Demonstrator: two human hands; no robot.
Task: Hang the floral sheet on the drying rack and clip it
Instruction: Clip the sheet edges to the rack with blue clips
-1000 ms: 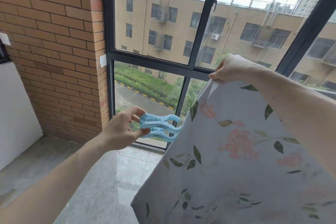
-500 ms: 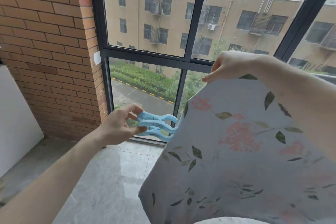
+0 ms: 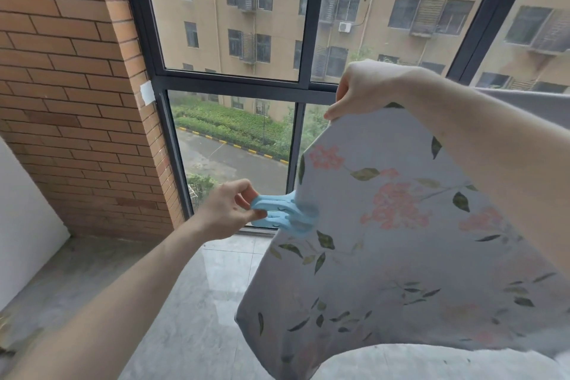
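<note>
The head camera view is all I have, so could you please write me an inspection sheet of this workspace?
Surface: grey tiled floor; no table in view.
Job's things: floral sheet hangs from the upper right, its left edge at the blue clips; drying rack not visible.
Clutter: nothing seen.
Grippers: left hand pinches the blue clips against the sheet's edge; right hand pinches the sheet's top corner.
Cables: nothing seen.
Surroundings: brick wall on the left, dark-framed window ahead, beige building and road outside.
</note>
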